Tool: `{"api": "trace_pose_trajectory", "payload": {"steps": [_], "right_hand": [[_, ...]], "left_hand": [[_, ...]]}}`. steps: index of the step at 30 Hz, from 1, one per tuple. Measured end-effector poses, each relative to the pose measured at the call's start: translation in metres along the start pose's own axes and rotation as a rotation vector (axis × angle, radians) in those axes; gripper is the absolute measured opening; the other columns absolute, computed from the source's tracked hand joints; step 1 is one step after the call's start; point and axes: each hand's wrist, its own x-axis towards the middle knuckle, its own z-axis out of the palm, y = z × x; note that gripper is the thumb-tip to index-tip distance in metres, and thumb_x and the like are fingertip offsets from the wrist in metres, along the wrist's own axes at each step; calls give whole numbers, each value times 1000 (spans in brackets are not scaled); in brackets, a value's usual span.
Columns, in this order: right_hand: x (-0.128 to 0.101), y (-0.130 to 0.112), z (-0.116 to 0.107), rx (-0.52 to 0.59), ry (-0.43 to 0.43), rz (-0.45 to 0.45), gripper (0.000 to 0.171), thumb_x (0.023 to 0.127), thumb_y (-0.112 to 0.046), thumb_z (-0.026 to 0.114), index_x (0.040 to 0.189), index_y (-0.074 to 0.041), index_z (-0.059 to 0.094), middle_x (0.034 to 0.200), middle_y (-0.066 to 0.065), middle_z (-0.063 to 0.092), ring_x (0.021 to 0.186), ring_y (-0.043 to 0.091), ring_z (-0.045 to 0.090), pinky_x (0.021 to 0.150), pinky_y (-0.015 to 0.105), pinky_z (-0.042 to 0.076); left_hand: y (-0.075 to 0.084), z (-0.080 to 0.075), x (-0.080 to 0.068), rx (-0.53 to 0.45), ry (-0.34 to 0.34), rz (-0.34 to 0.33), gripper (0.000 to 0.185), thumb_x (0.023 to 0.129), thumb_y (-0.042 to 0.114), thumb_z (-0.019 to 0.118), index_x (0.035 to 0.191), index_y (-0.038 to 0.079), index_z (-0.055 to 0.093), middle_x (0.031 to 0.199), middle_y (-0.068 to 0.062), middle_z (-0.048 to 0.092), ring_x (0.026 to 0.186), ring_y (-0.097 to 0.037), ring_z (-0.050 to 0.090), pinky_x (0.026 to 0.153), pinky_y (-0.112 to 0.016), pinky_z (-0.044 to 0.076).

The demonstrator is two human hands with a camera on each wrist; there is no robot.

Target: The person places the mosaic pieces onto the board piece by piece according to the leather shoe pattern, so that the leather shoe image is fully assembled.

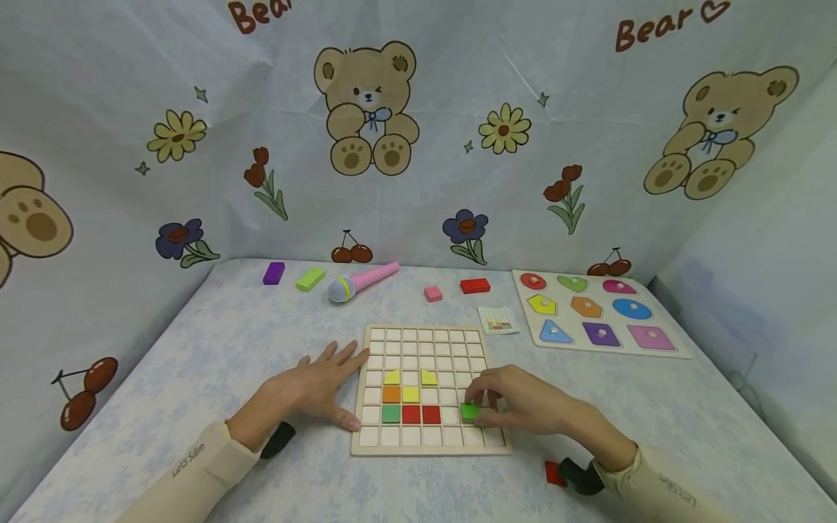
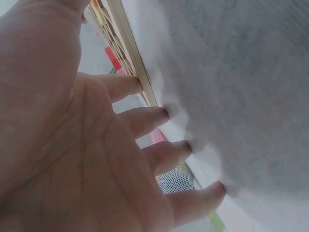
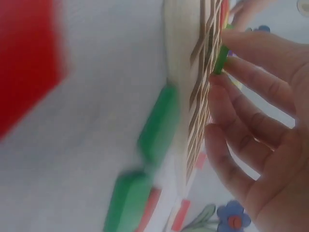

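Head view. A wooden grid board [image 1: 428, 335] lies on a pale patterned table [image 1: 216, 349], with both hands at its near half.

Right hand [image 1: 523, 407]: at about 4 o'clock on the board, fingers curled over a green tile [image 1: 468, 411] and pinching it. The tile sits on a cell in the second row from the near edge, toward the board's right side. In the right wrist view the fingertips [image 3: 231, 41] close on the edge of the green tile [image 3: 221, 58] against the board's grid face [image 3: 200, 92].

Left hand [image 1: 314, 385]: flat on the table at 9 o'clock of the board, fingers straight and spread, holding nothing; the thumb lies along the board's left edge. In the left wrist view the fingertips [image 2: 164, 113] press the table cover beside the board's wooden rim [image 2: 130, 48].

Tiles already on the board, left of the green tile: two yellow tiles [image 1: 410, 377] in one row, an orange tile [image 1: 391, 394] and a yellow square [image 1: 410, 394] below them, then a green square [image 1: 391, 414] and two red squares [image 1: 421, 414].

At 12 o'clock, well beyond the board: a purple block [image 1: 273, 273], a light green block [image 1: 310, 279], a pink toy microphone [image 1: 362, 282], a pink cube [image 1: 433, 293] and a red block [image 1: 474, 285]. At 1 o'clock, a small pattern card [image 1: 498, 319]; at 2 o'clock, a shape puzzle board [image 1: 598, 312]. A red piece [image 1: 554, 473] lies at 5 o'clock, beside the right wrist.
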Motion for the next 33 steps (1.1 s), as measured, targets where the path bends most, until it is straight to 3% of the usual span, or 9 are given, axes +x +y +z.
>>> {"api": "trace_pose_trajectory", "payload": {"steps": [7,16,25,33], "right_hand": [[18,-11,7,-36,-18,-48,13,91,-24,74,105,-23,74,96,-17,67,82,1,58,77,22,52],[21,-19,11,-79,-19,-35,13,91,-23,75,104,-23,76,100,-15,67,81,5,58,75,19,50],[2,-11,5,-81,-42,-24,23,93,-30,73,116,-25,75,109,-14,64,95,4,57,90,27,53],[-22,13,-5,7,0,68,28,91,-32,75,118,-26,73,107,-14,66,91,6,59,81,26,54]], "left_hand": [[0,1,0,-3,-3,-2,122,70,63,81,162,17,17,169,-12,8,154,-43,2,113,-75,12],[0,1,2,14,1,-7,122,69,64,81,162,18,16,169,-11,7,155,-42,2,114,-75,13],[0,1,1,8,-6,-6,122,70,63,81,162,18,16,170,-11,7,155,-42,2,114,-74,13],[0,0,-1,-4,1,-1,121,70,61,82,162,18,17,169,-11,8,155,-42,3,114,-74,12]]}}
